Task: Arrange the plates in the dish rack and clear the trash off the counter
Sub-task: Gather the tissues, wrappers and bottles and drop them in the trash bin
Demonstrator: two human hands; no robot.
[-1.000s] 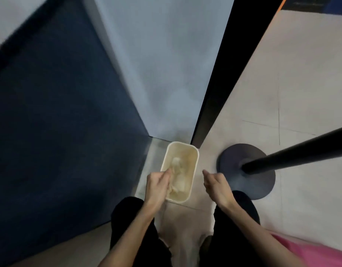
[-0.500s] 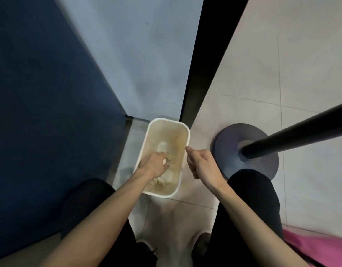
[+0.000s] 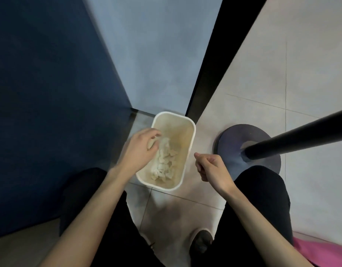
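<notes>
Head view. Change since half a second ago: my left hand (image 3: 141, 145) was down inside the bin (image 3: 177, 130); it now sits higher, over the bin's left rim, motion-blurred. Fingers are loosely spread and I see nothing held in them. The crumpled paper trash (image 3: 165, 162), which that hand pinched above the bin a second ago, lies loose in the bottom, heaped toward the near-left side.

My right hand (image 3: 210, 166) is curled into a loose fist with the thumb out. It is just beside the bin's right wall, not touching it, and appears to hold nothing.

Judgement: this piece of trash is delivered and the drop step is done. Plates, dish rack and tabletop are all out of view, so I can't log progress on that half.

Materials:
- Bin: cream plastic, rectangular with rounded corners and a thick smooth rim. The inner walls look yellow-stained.
- Trash: pale, soft, wrinkled wads, tissue-like.
- Floor (image 3: 262, 83): glossy pale tile with thin grout lines; the bin stands on it in a corner, against a dark blue panel (image 3: 41, 93).
- Stand to the right: flat round dark base (image 3: 233, 139) and a matte black pole (image 3: 297, 137), near the bin but apart from it
</notes>
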